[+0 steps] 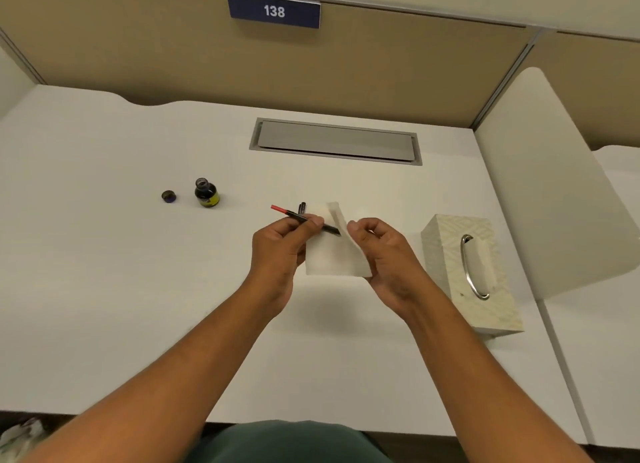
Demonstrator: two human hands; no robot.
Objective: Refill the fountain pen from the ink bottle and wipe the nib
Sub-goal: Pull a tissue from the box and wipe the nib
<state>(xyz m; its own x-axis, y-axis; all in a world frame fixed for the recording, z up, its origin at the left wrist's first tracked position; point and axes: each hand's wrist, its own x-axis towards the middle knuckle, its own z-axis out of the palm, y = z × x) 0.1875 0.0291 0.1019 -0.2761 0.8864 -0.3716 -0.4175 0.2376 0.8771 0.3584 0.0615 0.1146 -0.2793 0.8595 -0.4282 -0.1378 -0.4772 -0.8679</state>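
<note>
My left hand (282,246) grips a thin fountain pen (294,215) above the white desk; the pen's red end points left and its dark nib end points right. My right hand (379,251) holds a white tissue (332,258) and folds its upper edge against the nib end. The nib tip lies at the fold of the tissue. The open ink bottle (206,193), dark with a yellow label, stands upright at the left. Its small cap (168,196) lies just left of it. A short black pen part (302,207) rests on the desk behind my left hand.
A pale patterned tissue box (450,255) with a metal-rimmed slot lies at the right, close to my right wrist. A grey cable hatch (336,140) is set into the desk at the back. A white divider panel (554,185) stands at the far right.
</note>
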